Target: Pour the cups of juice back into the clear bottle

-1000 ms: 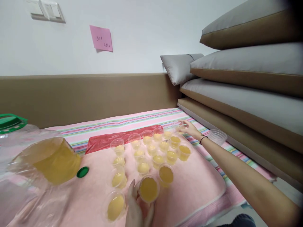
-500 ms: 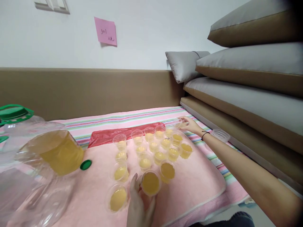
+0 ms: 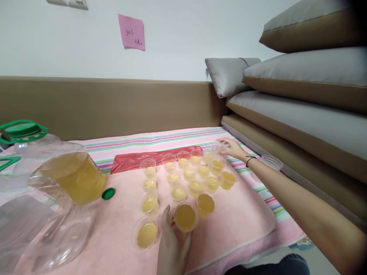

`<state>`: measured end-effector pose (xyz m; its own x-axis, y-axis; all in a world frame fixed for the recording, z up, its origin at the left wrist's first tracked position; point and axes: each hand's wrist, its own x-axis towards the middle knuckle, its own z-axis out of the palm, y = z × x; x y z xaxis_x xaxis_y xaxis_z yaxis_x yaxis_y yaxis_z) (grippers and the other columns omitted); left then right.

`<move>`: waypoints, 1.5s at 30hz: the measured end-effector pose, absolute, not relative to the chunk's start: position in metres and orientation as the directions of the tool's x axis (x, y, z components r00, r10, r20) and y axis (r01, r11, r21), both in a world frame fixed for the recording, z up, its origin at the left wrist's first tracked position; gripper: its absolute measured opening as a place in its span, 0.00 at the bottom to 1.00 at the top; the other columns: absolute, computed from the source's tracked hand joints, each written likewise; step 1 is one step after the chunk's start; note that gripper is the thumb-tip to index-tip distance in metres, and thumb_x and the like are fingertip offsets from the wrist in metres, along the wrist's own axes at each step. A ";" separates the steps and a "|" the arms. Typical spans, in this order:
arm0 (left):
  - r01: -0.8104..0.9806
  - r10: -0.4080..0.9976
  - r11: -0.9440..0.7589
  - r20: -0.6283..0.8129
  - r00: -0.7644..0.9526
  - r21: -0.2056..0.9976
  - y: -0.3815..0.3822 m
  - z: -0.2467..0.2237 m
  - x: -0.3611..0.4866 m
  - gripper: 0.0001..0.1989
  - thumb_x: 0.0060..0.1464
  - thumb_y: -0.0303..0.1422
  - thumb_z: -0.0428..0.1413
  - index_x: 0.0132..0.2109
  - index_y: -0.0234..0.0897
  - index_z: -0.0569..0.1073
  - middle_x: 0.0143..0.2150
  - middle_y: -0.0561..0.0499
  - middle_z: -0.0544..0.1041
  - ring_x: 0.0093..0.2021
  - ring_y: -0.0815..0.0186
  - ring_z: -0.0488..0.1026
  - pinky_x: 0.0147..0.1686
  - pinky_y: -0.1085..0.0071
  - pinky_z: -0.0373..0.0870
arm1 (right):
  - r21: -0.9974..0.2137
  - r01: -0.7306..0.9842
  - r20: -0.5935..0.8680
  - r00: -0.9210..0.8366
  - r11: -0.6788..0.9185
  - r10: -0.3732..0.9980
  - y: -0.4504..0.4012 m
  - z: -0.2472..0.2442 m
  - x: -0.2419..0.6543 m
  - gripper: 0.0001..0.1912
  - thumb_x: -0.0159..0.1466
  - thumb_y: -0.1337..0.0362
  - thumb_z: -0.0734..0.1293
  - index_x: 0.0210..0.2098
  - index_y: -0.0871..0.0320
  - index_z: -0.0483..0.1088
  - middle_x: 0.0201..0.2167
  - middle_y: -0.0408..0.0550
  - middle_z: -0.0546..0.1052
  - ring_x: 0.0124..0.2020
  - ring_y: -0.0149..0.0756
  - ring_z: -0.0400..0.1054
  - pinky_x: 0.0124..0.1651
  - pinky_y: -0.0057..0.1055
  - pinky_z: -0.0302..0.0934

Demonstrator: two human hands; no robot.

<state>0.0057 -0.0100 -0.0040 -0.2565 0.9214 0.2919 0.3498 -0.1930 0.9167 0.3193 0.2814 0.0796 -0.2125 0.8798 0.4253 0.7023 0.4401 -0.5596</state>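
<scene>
My left hand (image 3: 174,240) is wrapped round a clear plastic cup (image 3: 185,216) of yellow liquid at the near side of the mat. At the far right corner of the cup rows, the fingers of my right hand (image 3: 231,148) pinch a clear, round plastic piece (image 3: 215,147); whether it is a lid or a cup I cannot tell. Several more cups of yellow liquid stand in rows between my hands, among them a near left cup (image 3: 147,235) and a cup (image 3: 205,204) just beyond my left hand.
A large clear jug (image 3: 83,179) of yellow liquid is at the left, by a green cap (image 3: 108,194). Red plastic (image 3: 157,157) lies behind the cups on the pink mat (image 3: 235,221). Clear round plastic pieces (image 3: 271,162) lie right, beside stacked cushions (image 3: 304,103).
The whole view has shifted slightly, with things now a little higher and further right. Both hands keep their holds, and the cups stay in the same rows.
</scene>
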 end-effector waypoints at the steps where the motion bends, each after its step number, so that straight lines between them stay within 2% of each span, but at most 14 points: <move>1: 0.348 0.919 -0.200 0.299 -0.257 0.916 -0.010 -0.005 0.005 0.36 0.58 0.38 0.54 0.68 0.37 0.45 0.58 0.36 0.71 0.58 0.53 0.72 0.57 0.50 0.69 | -0.545 0.709 0.431 -0.221 0.448 0.875 0.282 0.080 0.319 0.31 0.47 0.69 0.74 0.52 0.55 0.73 0.51 0.53 0.76 0.51 0.49 0.71 0.53 0.45 0.66; 7: 0.347 0.929 -0.185 0.279 -0.245 0.920 -0.010 -0.011 0.002 0.36 0.58 0.38 0.55 0.68 0.38 0.47 0.61 0.35 0.69 0.59 0.53 0.71 0.57 0.52 0.69 | -0.434 0.750 0.461 -0.291 0.499 0.838 0.280 0.088 0.317 0.31 0.48 0.68 0.74 0.52 0.54 0.74 0.51 0.53 0.77 0.53 0.52 0.70 0.56 0.47 0.63; 12: 0.345 0.925 -0.162 0.264 -0.274 0.925 -0.011 -0.010 0.003 0.35 0.58 0.39 0.54 0.67 0.40 0.49 0.61 0.37 0.69 0.58 0.54 0.72 0.57 0.53 0.69 | -0.297 0.777 0.472 -0.386 0.555 0.793 0.276 0.099 0.310 0.30 0.49 0.69 0.74 0.52 0.52 0.74 0.52 0.51 0.77 0.54 0.53 0.68 0.61 0.51 0.56; 20: 0.366 0.929 -0.161 0.266 -0.258 0.917 -0.012 -0.008 0.003 0.34 0.59 0.39 0.53 0.67 0.40 0.48 0.59 0.37 0.71 0.56 0.54 0.74 0.55 0.53 0.70 | -0.087 0.790 0.431 -0.519 0.607 0.738 0.268 0.114 0.291 0.31 0.51 0.74 0.71 0.54 0.50 0.74 0.52 0.52 0.75 0.53 0.54 0.63 0.55 0.49 0.56; 22: 0.365 0.927 -0.178 0.280 -0.250 0.914 -0.012 -0.008 0.003 0.34 0.59 0.38 0.53 0.67 0.39 0.48 0.59 0.37 0.71 0.55 0.55 0.74 0.55 0.54 0.70 | -0.007 0.774 0.411 -0.575 0.633 0.708 0.265 0.118 0.286 0.31 0.53 0.76 0.69 0.54 0.49 0.74 0.52 0.52 0.75 0.53 0.53 0.63 0.55 0.48 0.56; 26: 0.358 0.931 -0.160 0.261 -0.255 0.920 -0.012 -0.008 0.004 0.34 0.59 0.39 0.53 0.67 0.39 0.48 0.59 0.38 0.71 0.55 0.56 0.74 0.54 0.55 0.71 | 0.240 0.709 0.384 -0.696 0.663 0.606 0.261 0.121 0.278 0.29 0.57 0.79 0.64 0.55 0.50 0.73 0.51 0.52 0.76 0.53 0.51 0.62 0.52 0.46 0.56; 28: 0.356 0.934 -0.141 0.244 -0.263 0.924 -0.013 -0.008 0.004 0.34 0.58 0.39 0.53 0.67 0.39 0.49 0.60 0.38 0.70 0.55 0.56 0.74 0.54 0.56 0.71 | 0.308 0.690 0.388 -0.720 0.656 0.575 0.260 0.121 0.277 0.29 0.57 0.80 0.63 0.54 0.51 0.73 0.51 0.52 0.76 0.54 0.50 0.62 0.52 0.45 0.56; 33: 0.361 0.933 -0.142 0.246 -0.262 0.922 -0.013 -0.009 0.003 0.35 0.58 0.39 0.54 0.67 0.39 0.49 0.60 0.38 0.70 0.55 0.55 0.74 0.54 0.56 0.72 | 0.325 0.695 0.398 -0.716 0.641 0.573 0.258 0.121 0.280 0.29 0.57 0.80 0.62 0.55 0.55 0.72 0.52 0.53 0.76 0.54 0.49 0.63 0.53 0.43 0.56; 38: 0.382 0.941 -0.158 0.256 -0.221 0.911 -0.013 -0.010 0.000 0.35 0.59 0.37 0.54 0.68 0.40 0.47 0.60 0.38 0.71 0.56 0.57 0.74 0.53 0.59 0.72 | 0.284 0.717 0.405 -0.691 0.636 0.598 0.256 0.119 0.285 0.28 0.57 0.78 0.63 0.55 0.54 0.72 0.52 0.53 0.75 0.54 0.48 0.63 0.54 0.44 0.55; 45: 0.381 0.927 -0.158 0.270 -0.261 0.911 -0.012 -0.011 0.004 0.35 0.57 0.37 0.53 0.68 0.39 0.47 0.59 0.38 0.72 0.54 0.55 0.75 0.53 0.56 0.72 | 0.202 0.795 0.435 -0.596 0.571 0.675 0.254 0.113 0.293 0.29 0.55 0.76 0.67 0.55 0.53 0.72 0.51 0.53 0.75 0.53 0.50 0.63 0.52 0.45 0.56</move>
